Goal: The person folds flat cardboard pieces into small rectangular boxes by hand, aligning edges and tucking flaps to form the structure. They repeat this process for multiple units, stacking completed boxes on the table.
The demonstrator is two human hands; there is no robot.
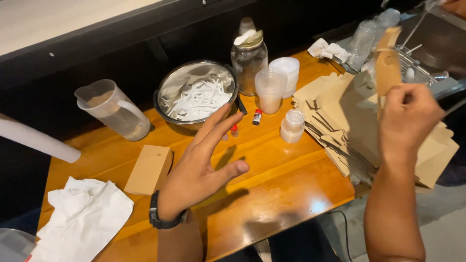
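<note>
My left hand (201,165) hovers open above the wooden table (272,189), fingers spread and pointing toward a metal bowl (167,85) of white plastic cutlery. It holds nothing. A black watch sits on that wrist. My right hand (407,119) is raised at the right, fingers closed on a flat brown cardboard box blank (387,63) that stands upright above a stack of the same folded brown blanks (335,121). A folded brown box (149,169) rests on the table just left of my left hand.
A plastic pitcher (114,110) stands at the left. A glass jar (248,60), stacked clear cups (270,90), white lids (287,68), a small lidded cup (292,126) and small red-capped vials (257,117) sit behind. Crumpled white paper (82,218) lies front left. A wire rack (412,60) is far right.
</note>
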